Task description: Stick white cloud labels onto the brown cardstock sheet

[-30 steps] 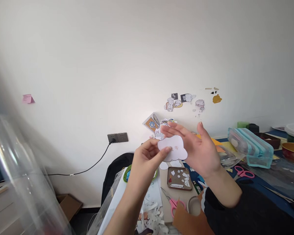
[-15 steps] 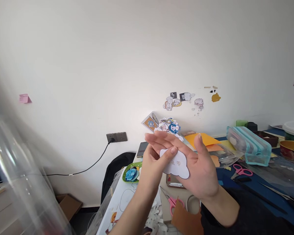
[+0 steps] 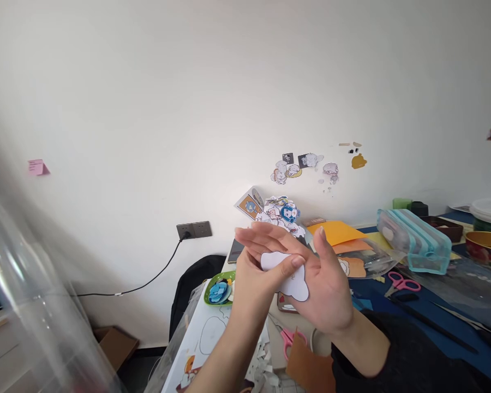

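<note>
Your left hand (image 3: 262,275) holds the white cloud-shaped paper cutout (image 3: 298,288), thumb laid across its face; where your other left fingers sit, you cannot tell from here, as they are hidden. Your right hand (image 3: 327,289) is spread wide, palm up and thumb raised, gripping nothing: the cutout lies over its palm and finger bases, so that open palm probably serves as a backing to keep thin paper from bending under the thumb. Both hands are raised above the counter (image 3: 378,297), which likely spares the cutout from catching on the clutter.

Just below, the brown tray (image 3: 285,307) is mostly covered by your hands. Nearer lie pink-handled scissors (image 3: 287,343) and a piece of brown paper (image 3: 311,368), with white paper scraps (image 3: 265,363) to their left. Further left, a green dish (image 3: 225,274) gathers blue pieces (image 3: 220,292), perhaps so they don't scatter.

At the far side, a pile of printed cutouts (image 3: 284,215) leans by the wall, which seems to prop it. To the right, orange paper (image 3: 337,234), a second pair of scissors (image 3: 405,282) and a teal-striped case (image 3: 417,240) sit well apart from your hands.
</note>
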Demonstrator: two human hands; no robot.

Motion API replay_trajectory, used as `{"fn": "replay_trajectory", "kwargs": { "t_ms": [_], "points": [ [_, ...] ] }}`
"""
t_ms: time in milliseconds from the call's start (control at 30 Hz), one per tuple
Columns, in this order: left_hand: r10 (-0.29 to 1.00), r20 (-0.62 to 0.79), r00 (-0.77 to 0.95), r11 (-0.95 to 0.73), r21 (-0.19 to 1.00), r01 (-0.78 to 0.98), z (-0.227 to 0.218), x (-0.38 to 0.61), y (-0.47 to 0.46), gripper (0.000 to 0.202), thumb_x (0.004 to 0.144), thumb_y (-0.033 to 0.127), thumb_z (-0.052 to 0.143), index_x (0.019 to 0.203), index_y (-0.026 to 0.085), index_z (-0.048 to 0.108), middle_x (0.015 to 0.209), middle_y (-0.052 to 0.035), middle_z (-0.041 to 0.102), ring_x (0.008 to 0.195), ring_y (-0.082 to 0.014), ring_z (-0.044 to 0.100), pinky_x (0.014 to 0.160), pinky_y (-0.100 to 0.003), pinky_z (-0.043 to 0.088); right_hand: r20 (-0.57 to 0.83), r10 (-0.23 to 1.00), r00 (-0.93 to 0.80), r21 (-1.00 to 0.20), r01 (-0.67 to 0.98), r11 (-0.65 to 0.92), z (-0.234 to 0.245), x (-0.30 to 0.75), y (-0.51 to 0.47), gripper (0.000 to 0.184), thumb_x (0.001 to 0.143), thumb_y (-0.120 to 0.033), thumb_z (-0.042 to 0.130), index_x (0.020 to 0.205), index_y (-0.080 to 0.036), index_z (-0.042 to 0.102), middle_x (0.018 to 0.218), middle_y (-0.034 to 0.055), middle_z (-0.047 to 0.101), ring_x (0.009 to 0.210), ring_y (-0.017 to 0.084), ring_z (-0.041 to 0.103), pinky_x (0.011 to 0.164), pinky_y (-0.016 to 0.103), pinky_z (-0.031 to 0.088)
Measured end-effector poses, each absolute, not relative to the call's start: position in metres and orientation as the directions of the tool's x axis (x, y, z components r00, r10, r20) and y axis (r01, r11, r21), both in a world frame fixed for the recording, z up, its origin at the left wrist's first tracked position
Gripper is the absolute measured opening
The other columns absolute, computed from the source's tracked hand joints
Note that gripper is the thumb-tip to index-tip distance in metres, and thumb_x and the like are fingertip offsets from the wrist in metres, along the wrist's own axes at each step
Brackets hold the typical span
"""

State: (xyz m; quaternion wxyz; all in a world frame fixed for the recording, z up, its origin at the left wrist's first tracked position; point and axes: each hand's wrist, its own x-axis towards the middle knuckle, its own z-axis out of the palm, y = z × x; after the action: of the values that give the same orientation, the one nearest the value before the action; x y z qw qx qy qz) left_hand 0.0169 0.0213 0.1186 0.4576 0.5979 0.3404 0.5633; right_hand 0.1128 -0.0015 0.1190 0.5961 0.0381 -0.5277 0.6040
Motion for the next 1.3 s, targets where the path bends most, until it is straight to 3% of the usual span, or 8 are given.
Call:
{"fn": "replay_trajectory", "kwargs": {
  "t_ms": [100, 267, 467, 600, 700, 833, 1033, 1300],
  "points": [
    [0.913, 0.378, 0.151, -0.369, 0.925, -0.087, 0.118, 0.017, 0.021, 0.039, 0.056, 0.037, 0.084, 0.084, 0.016, 0.065, 0.079, -0.0067, 0.07, 0.079, -0.0248, 0.067, 0.064, -0.03, 0.051, 0.685, 0.675, -0.273, -0.583, -0.761, 0.284, 0.121, 0.115, -0.002, 0.071, 0.093, -0.062, 0.015, 0.122, -0.016, 0.061, 0.129, 0.0119, 0.061, 0.131, 0.026, 0.045, 0.114, 0.043, 0.024],
    [0.909, 0.372, 0.187, -0.36, 0.928, -0.097, 0.113, 0.029, 0.013, 0.045, 0.048, 0.033, 0.089, 0.082, 0.016, 0.063, 0.074, -0.001, 0.065, 0.068, -0.0143, 0.059, 0.056, -0.021, 0.046, 0.715, 0.673, -0.191, -0.498, -0.814, 0.299, 0.128, 0.126, -0.001, 0.076, 0.092, -0.066, 0.012, 0.12, -0.016, 0.062, 0.132, 0.0116, 0.059, 0.131, 0.026, 0.045, 0.115, 0.042, 0.023],
    [0.9, 0.293, 0.323, -0.274, 0.956, -0.103, 0.114, 0.031, 0.008, 0.042, 0.053, 0.033, 0.087, 0.086, 0.016, 0.068, 0.075, -0.0013, 0.066, 0.068, -0.0129, 0.057, 0.056, -0.02, 0.044, 0.716, 0.673, -0.186, -0.502, -0.807, 0.311, 0.131, 0.132, -0.002, 0.077, 0.089, -0.07, 0.012, 0.12, -0.02, 0.062, 0.132, 0.008, 0.059, 0.133, 0.024, 0.044, 0.115, 0.041, 0.025],
    [0.873, 0.32, 0.367, -0.27, 0.946, -0.182, 0.119, 0.025, 0.013, 0.031, 0.061, 0.029, 0.083, 0.085, 0.017, 0.07, 0.08, -0.0023, 0.071, 0.073, -0.0138, 0.062, 0.066, -0.022, 0.049, 0.706, 0.684, -0.184, -0.542, -0.761, 0.356, 0.131, 0.133, -0.002, 0.077, 0.087, -0.072, 0.01, 0.118, -0.026, 0.063, 0.132, 0.005, 0.06, 0.135, 0.024, 0.041, 0.115, 0.044, 0.025],
    [0.857, 0.341, 0.387, -0.269, 0.936, -0.229, 0.123, 0.018, 0.02, 0.025, 0.065, 0.027, 0.08, 0.086, 0.017, 0.07, 0.073, -0.0018, 0.071, 0.066, -0.0132, 0.064, 0.064, -0.023, 0.049, 0.696, 0.7, -0.161, -0.572, -0.715, 0.403, 0.133, 0.137, -0.003, 0.077, 0.085, -0.074, 0.009, 0.118, -0.03, 0.062, 0.134, 0.0026, 0.058, 0.136, 0.024, 0.038, 0.114, 0.048, 0.026],
    [0.857, 0.34, 0.388, -0.325, 0.94, -0.105, 0.132, 0.002, 0.026, 0.017, 0.07, 0.029, 0.077, 0.078, 0.017, 0.068, 0.064, -0.0012, 0.069, 0.061, -0.012, 0.063, 0.061, -0.022, 0.047, 0.706, 0.694, -0.141, -0.558, -0.714, 0.423, 0.138, 0.143, -0.007, 0.076, 0.085, -0.074, 0.008, 0.119, -0.031, 0.061, 0.136, 0.0004, 0.057, 0.136, 0.024, 0.039, 0.114, 0.047, 0.027],
    [0.807, 0.437, 0.396, -0.496, 0.867, 0.055, 0.143, -0.01, 0.012, 0.022, 0.085, 0.038, 0.061, 0.077, 0.018, 0.064, 0.073, -0.002, 0.067, 0.072, -0.013, 0.06, 0.067, -0.023, 0.045, 0.728, 0.663, -0.172, -0.54, -0.74, 0.4, 0.138, 0.141, -0.009, 0.077, 0.086, -0.073, 0.008, 0.119, -0.029, 0.062, 0.133, 0.002, 0.059, 0.136, 0.022, 0.038, 0.116, 0.044, 0.023],
    [0.8, 0.457, 0.388, -0.574, 0.77, 0.277, 0.137, -0.004, 0.002, 0.03, 0.09, 0.043, 0.052, 0.071, 0.02, 0.053, 0.067, 0.0017, 0.056, 0.064, -0.0121, 0.05, 0.057, -0.022, 0.037, 0.731, 0.642, -0.231, -0.591, -0.686, 0.425, 0.131, 0.134, -0.008, 0.074, 0.088, -0.071, 0.012, 0.123, -0.027, 0.06, 0.137, 0.0033, 0.056, 0.139, 0.023, 0.034, 0.116, 0.044, 0.022]
  ]
}}
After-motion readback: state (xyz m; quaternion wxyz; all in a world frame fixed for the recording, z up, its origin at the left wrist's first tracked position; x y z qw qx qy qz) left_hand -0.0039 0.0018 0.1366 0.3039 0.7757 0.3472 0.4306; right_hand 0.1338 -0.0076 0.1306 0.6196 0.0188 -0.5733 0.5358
